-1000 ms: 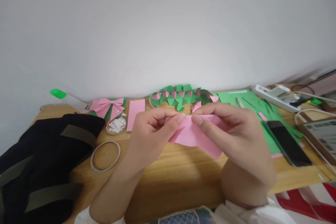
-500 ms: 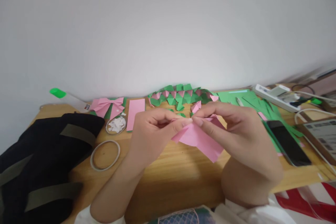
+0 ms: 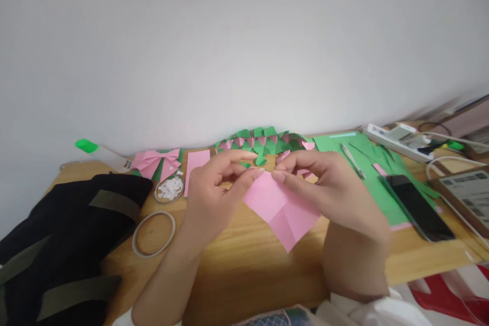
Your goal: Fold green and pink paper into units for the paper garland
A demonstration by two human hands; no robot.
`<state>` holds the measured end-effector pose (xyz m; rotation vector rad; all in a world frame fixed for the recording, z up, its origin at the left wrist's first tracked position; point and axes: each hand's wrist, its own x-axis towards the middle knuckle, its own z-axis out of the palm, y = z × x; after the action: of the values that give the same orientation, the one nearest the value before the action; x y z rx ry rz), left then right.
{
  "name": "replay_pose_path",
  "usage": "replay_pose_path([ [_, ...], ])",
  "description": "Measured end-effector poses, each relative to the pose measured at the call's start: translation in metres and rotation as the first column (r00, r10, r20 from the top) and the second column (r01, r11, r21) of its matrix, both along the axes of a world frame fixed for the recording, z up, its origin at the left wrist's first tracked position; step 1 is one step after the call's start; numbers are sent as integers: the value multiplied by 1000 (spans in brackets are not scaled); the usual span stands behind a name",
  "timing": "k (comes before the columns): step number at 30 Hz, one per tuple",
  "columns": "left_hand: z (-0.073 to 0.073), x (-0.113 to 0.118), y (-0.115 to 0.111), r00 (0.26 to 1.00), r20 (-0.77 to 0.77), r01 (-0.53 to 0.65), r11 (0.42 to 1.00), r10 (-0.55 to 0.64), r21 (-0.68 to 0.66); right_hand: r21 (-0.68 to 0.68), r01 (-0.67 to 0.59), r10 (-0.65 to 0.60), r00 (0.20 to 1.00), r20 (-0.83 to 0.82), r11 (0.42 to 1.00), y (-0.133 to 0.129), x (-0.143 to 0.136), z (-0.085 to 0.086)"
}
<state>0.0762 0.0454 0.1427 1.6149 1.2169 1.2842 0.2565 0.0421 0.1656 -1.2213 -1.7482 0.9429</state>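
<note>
A creased sheet of pink paper [image 3: 284, 209] hangs between my two hands above the wooden table, one corner pointing down. My right hand [image 3: 328, 188] pinches its upper edge between thumb and index finger. At the upper left corner, the thumb of my left hand [image 3: 217, 193] presses on the paper, while the index finger is raised away from the thumb. The left hand's other fingertips are partly hidden. Behind the hands stands a chain of folded green and pink paper pieces [image 3: 255, 140], with a few loose folded pieces in front of it.
Left are a pink paper bow [image 3: 156, 163], a pink paper strip [image 3: 196, 159], a ring holding white scraps [image 3: 170, 188], a tape roll [image 3: 154, 234] and dark cloth [image 3: 76, 234]. Right are green sheets [image 3: 336, 145], a pen [image 3: 352, 160], a phone [image 3: 418, 209] and a power strip [image 3: 399, 142].
The pink paper has turned and opened flatter, its lower corner now hanging further down. My left index finger has lifted away from the thumb. The right hand has shifted slightly left.
</note>
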Motion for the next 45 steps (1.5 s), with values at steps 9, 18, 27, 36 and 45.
replay_pose_path([
  [9,-7,-2,12,961,276,-28,999,34,-26,-96,-48,42,997,-65,994,2,0,-3],
  [18,-12,-6,21,849,506,248,961,-155,-122,-120,216,-246,800,-547,969,9,-13,-14],
  [27,-9,9,2,939,235,261,965,-253,-3,-245,-5,-151,774,-614,969,8,-32,-21],
  [36,-8,7,6,972,213,99,995,-97,1,-120,-72,27,938,-345,990,5,-25,-21],
  [45,-3,-6,5,956,-293,105,970,-37,220,727,87,-342,916,210,681,-9,-10,-10],
])
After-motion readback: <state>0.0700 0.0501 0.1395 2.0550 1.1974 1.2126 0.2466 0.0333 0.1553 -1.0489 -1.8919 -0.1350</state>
